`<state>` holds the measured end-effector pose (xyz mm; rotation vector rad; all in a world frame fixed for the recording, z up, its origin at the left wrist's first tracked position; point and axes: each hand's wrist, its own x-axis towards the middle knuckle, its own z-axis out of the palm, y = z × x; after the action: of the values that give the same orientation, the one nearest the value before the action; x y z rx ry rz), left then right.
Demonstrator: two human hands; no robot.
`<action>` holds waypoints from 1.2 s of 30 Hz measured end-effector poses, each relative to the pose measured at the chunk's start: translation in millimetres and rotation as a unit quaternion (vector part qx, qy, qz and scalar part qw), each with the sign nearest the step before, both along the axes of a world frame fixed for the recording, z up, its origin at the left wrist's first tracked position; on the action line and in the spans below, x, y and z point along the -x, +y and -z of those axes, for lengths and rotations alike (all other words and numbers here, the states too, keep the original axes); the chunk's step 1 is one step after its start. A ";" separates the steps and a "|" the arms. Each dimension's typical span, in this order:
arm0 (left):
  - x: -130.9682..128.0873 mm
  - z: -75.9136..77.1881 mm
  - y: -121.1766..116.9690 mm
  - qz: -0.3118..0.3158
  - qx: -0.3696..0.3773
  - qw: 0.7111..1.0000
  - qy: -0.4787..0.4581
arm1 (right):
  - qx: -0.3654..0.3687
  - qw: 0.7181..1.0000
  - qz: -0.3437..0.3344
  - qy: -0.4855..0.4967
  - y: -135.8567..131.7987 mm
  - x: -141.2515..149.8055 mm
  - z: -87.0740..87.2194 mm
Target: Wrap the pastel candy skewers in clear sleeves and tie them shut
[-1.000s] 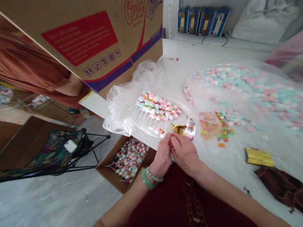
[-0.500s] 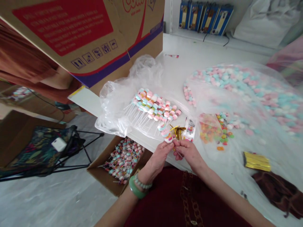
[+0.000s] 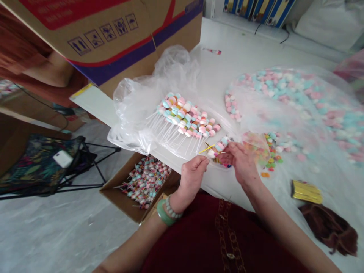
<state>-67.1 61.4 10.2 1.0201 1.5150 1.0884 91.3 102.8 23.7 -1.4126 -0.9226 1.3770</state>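
Note:
My left hand [image 3: 193, 173] is closed in a pinch at the lower end of a marshmallow skewer [image 3: 220, 145], which points up and to the right. Its pastel pieces seem to sit in a clear wrapper. A gold twist tie [image 3: 207, 148] sticks out beside its base. My right hand [image 3: 240, 161] is at the skewer's right side, fingers stretched out and a little apart; whether they touch it, I cannot tell. Just beyond, a row of marshmallow skewers [image 3: 186, 116] lies on clear plastic with the white sticks towards me.
A large carton [image 3: 119, 49] stands at the back left. Below the table edge, a box [image 3: 119, 189] holds many skewers. Loose marshmallows [image 3: 287, 83], gummy candies [image 3: 270, 155], a gold twist-tie bundle [image 3: 306, 191] and a brown cloth [image 3: 330, 227] lie right. Someone's arm [image 3: 51, 72] shows left.
My hands were together at the skewer's base; now the right has moved up and right, fingers opening, while the left keeps its pinch. The skewer has tilted to the right. The view has shifted down.

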 end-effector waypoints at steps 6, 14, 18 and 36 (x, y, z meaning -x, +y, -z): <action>12.4 -3.1 15.9 -0.054 0.128 0.977 -0.160 | -0.170 0.882 -0.139 -0.417 -3.6 -45.8 16.6; 18.3 -14.1 17.5 -0.063 0.154 0.963 -0.214 | -0.139 0.780 -0.228 -0.566 -19.1 -23.4 20.0; 28.3 -21.0 23.6 -0.079 0.131 0.966 -0.208 | -0.189 0.753 -0.246 -0.581 11.2 -3.8 8.2; 30.0 -6.4 22.4 -0.014 0.172 0.958 -0.230 | -0.129 0.793 -0.264 -0.533 30.7 -16.2 9.7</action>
<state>-97.1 83.8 16.5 0.4641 1.2764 0.9541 107.5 133.5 14.0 -1.7676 -2.2817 0.6296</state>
